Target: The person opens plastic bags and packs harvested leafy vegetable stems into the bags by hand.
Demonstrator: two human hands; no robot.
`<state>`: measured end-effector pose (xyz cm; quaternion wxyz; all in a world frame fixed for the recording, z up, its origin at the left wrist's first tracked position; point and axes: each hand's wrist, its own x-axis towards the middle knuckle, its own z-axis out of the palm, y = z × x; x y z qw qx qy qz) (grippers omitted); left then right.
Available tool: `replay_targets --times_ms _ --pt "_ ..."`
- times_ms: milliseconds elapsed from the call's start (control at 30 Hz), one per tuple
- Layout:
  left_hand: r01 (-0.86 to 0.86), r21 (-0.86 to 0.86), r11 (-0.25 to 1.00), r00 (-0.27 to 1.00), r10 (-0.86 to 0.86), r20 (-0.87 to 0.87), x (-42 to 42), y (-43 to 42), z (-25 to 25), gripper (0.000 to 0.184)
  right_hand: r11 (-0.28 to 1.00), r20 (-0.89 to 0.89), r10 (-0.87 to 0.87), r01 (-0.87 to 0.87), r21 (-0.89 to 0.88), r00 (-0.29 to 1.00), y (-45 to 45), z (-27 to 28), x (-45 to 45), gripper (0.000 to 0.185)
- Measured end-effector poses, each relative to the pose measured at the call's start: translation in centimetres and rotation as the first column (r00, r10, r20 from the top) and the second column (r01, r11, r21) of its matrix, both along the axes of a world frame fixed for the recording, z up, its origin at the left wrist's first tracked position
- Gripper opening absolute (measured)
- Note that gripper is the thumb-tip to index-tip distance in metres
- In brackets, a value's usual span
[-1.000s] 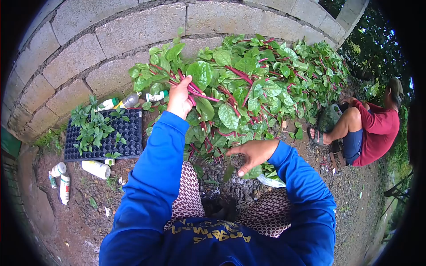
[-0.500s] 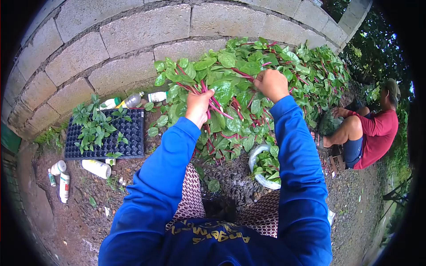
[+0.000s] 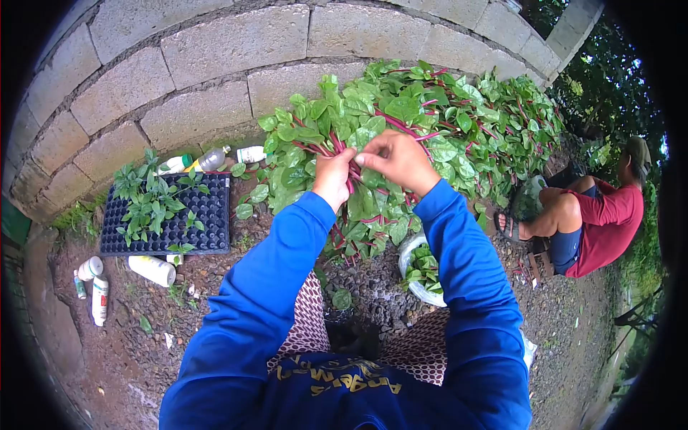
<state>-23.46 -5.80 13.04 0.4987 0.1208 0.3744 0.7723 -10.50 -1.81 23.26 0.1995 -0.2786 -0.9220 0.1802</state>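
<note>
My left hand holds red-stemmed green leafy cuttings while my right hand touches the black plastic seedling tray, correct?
The right hand isn't on the black plastic seedling tray; the head view shows it at the red-stemmed green leafy cuttings, beside the left hand, which does hold them.

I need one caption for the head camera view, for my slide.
Left hand and right hand meet at a bunch of red-stemmed greens, before a leafy heap and a block wall.

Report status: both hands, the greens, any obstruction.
Left hand gripping red-stemmed bunch. Right hand close against it, fingertips' grip unclear. No obstruction visible between hands.
</note>
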Motion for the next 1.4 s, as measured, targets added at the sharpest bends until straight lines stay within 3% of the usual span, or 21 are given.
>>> replay_targets --times_ms 67,133,200,300,400,533,567,667,700,767,867,900,1000,1100,1200,1233,1333,1367,1400 --pt "-0.032 0.007 0.999 0.999 0.032 -0.027 0.6 -0.2 0.4 0.016 0.964 -0.129 -0.193 0.212 0.16 0.973 3.1 1.2 0.0 0.023" --pt "-0.039 -0.01 0.999 0.998 0.039 -0.055 0.7 0.2 -0.1 0.018 0.848 0.001 -0.33 0.296 0.44 0.944 6.1 1.6 0.0 0.022" --pt "-0.017 -0.019 1.0 0.999 0.016 -0.048 1.0 -0.2 0.6 0.02 0.725 0.23 -0.426 0.178 0.666 0.875 8.6 -0.2 -0.2 0.024" --pt "-0.07 0.028 0.997 0.997 0.071 -0.039 1.2 0.0 0.7 0.024 0.745 0.417 -0.519 0.157 0.648 0.746 10.2 -1.4 -1.1 0.025" --pt "-0.114 0.05 0.992 0.992 0.116 -0.046 1.3 0.0 0.7 0.026 0.781 0.323 -0.505 0.264 0.566 0.801 8.8 0.2 -1.0 0.025" --pt "-0.108 0.057 0.993 0.994 0.108 -0.002 1.3 0.6 0.1 0.022 0.804 -0.054 -0.366 0.345 0.485 0.929 3.2 1.4 -0.8 0.019" --pt "-0.103 0.063 0.993 0.995 0.102 0.016 1.2 0.7 0.1 0.021 0.828 -0.065 -0.337 0.328 0.454 0.939 1.3 1.0 -0.9 0.017" --pt "-0.005 0.146 0.989 0.939 -0.046 0.341 0.8 -0.1 1.6 0.021 0.885 -0.072 -0.213 0.223 0.409 0.974 -3.2 -1.7 -1.0 0.016" --pt "0.098 0.067 0.993 0.967 -0.111 0.228 0.1 -0.4 1.5 0.022 0.897 -0.094 -0.181 0.204 0.393 0.979 -3.9 -2.7 -0.9 0.017" --pt "0.044 0.046 0.998 0.978 -0.053 0.201 0.8 -0.3 0.9 0.013 0.922 -0.082 -0.111 0.134 0.364 0.99 -4.3 -3.7 -0.5 0.023" --pt "0.005 0.033 0.999 0.99 -0.01 0.14 0.4 -0.2 -0.1 0.014 0.953 0.073 0.123 -0.138 0.269 0.99 -3.5 -1.3 1.1 0.029" --pt "0.001 0.033 0.999 0.993 -0.004 0.118 0.0 0.0 -0.5 0.016 0.981 0.071 0.092 -0.102 0.165 0.993 -3.1 0.3 1.5 0.034" --pt "-0.015 -0.051 0.999 0.992 0.021 0.12 0.1 -0.9 0.3 0.016 0.89 0.002 -0.147 0.131 0.437 0.989 2.5 1.8 3.9 0.042" --pt "0.143 -0.086 0.986 0.976 -0.126 0.18 -1.1 -1.4 0.8 0.013 0.882 0.146 -0.082 0.004 0.472 0.986 4.6 -1.7 4.4 0.05" --pt "0.295 -0.044 0.954 0.935 -0.279 0.221 -2.6 -1.3 1.1 0.018 0.877 0.283 -0.296 0.141 0.46 0.912 2.8 -2.2 2.7 0.061" --pt "0.286 -0.015 0.958 0.932 -0.275 0.235 -2.7 -2.1 2.4 0.018 0.855 0.224 -0.316 0.175 0.488 0.922 3.0 -2.6 2.4 0.047" --pt "0.219 -0.002 0.976 0.949 -0.212 0.235 -4.0 -2.6 3.2 0.022 0.931 0.146 -0.351 0.329 0.155 0.925 4.8 -1.6 2.4 0.03" --pt "0.19 -0.009 0.982 0.956 -0.183 0.228 -4.5 -2.6 3.2 0.024 0.948 -0.056 -0.309 0.313 0.067 0.949 6.4 -1.8 2.7 0.021" --pt "0.18 -0.017 0.984 0.96 -0.171 0.223 -4.8 -2.7 3.3 0.023 0.924 -0.104 -0.38 0.383 0.008 0.919 8.2 -1.6 3.4 0.024"
